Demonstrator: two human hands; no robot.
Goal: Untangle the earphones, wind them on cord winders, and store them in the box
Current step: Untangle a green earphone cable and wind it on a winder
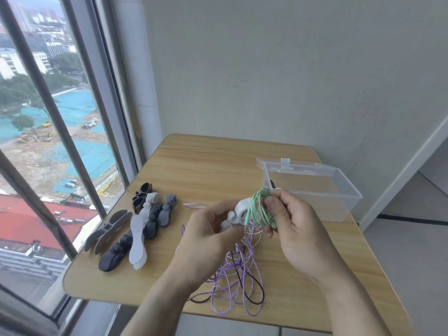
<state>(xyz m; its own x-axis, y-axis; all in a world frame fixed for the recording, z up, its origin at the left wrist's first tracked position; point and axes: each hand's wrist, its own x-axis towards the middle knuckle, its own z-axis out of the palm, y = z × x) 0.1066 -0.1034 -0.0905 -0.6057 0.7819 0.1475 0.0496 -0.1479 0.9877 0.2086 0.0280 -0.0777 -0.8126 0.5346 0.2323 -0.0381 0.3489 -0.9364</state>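
Observation:
My left hand point(208, 235) grips a white cord winder point(238, 213) above the table's middle. A mint green earphone cable point(260, 207) is coiled around that winder, and my right hand point(293, 226) pinches the coil between thumb and fingers. Below my hands a tangle of purple earphone cable point(238, 284) and a black cable point(252, 291) lies on the wooden table point(194, 166). The clear plastic box point(339, 200) stands open at the right, its lid leaning back; something dark shows inside its left end.
A cluster of spare cord winders point(138, 224), black, grey and white, lies on the table's left part. A large window runs along the left side, right beside the table edge. A plain wall rises behind the table.

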